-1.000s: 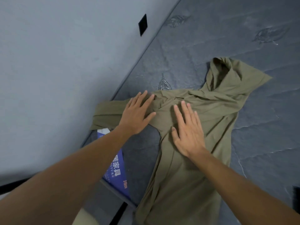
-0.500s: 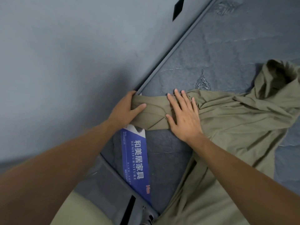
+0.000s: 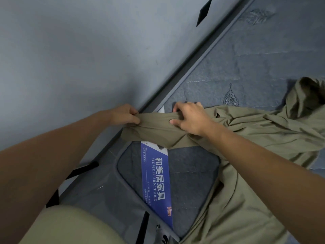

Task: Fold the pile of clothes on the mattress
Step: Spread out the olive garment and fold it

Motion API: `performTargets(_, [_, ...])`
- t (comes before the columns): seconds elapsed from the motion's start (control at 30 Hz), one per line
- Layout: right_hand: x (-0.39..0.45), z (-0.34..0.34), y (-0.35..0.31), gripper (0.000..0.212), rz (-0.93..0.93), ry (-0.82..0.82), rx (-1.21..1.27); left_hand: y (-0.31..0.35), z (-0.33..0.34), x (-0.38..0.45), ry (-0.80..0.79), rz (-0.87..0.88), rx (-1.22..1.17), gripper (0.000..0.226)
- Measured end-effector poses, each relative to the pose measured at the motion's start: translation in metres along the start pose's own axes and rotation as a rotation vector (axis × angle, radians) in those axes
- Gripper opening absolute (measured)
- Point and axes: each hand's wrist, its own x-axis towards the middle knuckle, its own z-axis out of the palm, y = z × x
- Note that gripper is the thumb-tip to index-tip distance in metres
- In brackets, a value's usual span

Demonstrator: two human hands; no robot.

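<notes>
- Olive hooded top (image 3: 255, 138) lies spread on the grey mattress (image 3: 246, 71) near the wall (image 3: 70, 59), with its sleeve (image 3: 154, 132) lifted over the blue label (image 3: 156, 176) at the mattress corner.
- It looks light, thin and limp; it should crease readily and sag wherever unsupported, so the cuff and seam edges are the best holds.
- Left hand (image 3: 125, 116): fingers curled, pinching the sleeve end.
- Right hand (image 3: 190, 118): fingers bent, gripping bunched sleeve cloth further along, thumb underneath.
</notes>
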Motion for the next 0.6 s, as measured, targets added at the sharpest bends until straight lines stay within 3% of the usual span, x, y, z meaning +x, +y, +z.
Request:
performTargets(0.07, [0.007,-0.003,-0.005,0.019,0.049,-0.021,-0.013,-0.008,-0.008,0.002,0.013,0.009,-0.012,0.030])
performTargets(0.17, [0.011,-0.001,-0.014,0.015,0.097,0.073,-0.088,-0.015,-0.013,-0.002,0.014,0.007,0.013,0.020])
performTargets(0.27, [0.010,0.012,-0.031,0.025,0.054,0.229,-0.137,-0.023,-0.014,-0.004,0.035,0.020,0.065,0.012])
performTargets(0.37, [0.014,0.028,-0.058,0.036,-0.066,0.199,-0.117,-0.032,-0.013,-0.005,0.088,0.012,0.086,0.012])
performTargets(0.47, [0.021,0.042,-0.074,0.050,-0.108,0.185,-0.134,-0.040,-0.013,-0.009,-0.013,-0.012,0.111,0.019])
performTargets(0.6, [0.015,0.056,-0.070,0.049,-0.125,0.258,-0.103,-0.055,-0.010,-0.016,-0.190,-0.092,0.236,0.024])
